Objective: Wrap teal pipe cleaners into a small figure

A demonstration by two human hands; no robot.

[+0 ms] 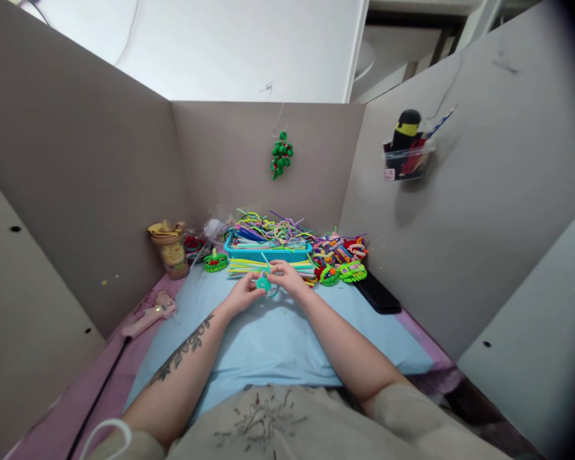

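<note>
Near the middle of the blue-covered table, my left hand is closed on a small teal piece that looks wound from pipe cleaner. My right hand meets it from the other side, fingers pinched on a light teal pipe cleaner whose end sticks up above the piece. Part of a teal loop shows just below the fingers. Right behind my hands lies a bundle of yellow, white and teal pipe cleaners. The fingertips hide some of the piece.
A blue tray heaped with colourful pipe cleaners stands at the back. Green figures flank it, and a black phone-like slab lies right. At left are a cup and a pink glue gun with a black cord. Panels enclose the table.
</note>
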